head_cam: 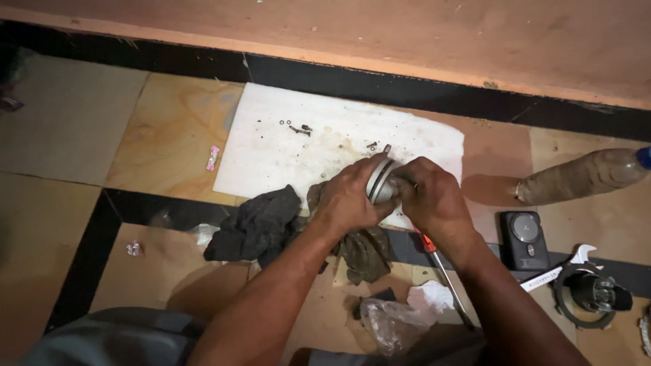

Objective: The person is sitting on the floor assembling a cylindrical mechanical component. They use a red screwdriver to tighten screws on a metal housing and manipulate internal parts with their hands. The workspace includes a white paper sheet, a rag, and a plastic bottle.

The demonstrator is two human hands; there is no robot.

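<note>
Round grey metal part (381,181) clasped between left hand (347,196) and right hand (434,198).

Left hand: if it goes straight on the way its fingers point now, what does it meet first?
The left hand points right and slightly up, and already grips the round grey metal part. Straight beyond that lie the fingers of the right hand, which hold the same part. Depth here is hard to judge.

Place: a makeshift repair spot on a home's tiled floor (169,135)
Signs: greasy white board (271,156) with loose screws (296,128), dirty rags (254,227), screwdriver (441,268), metal ring part (591,293)
</note>
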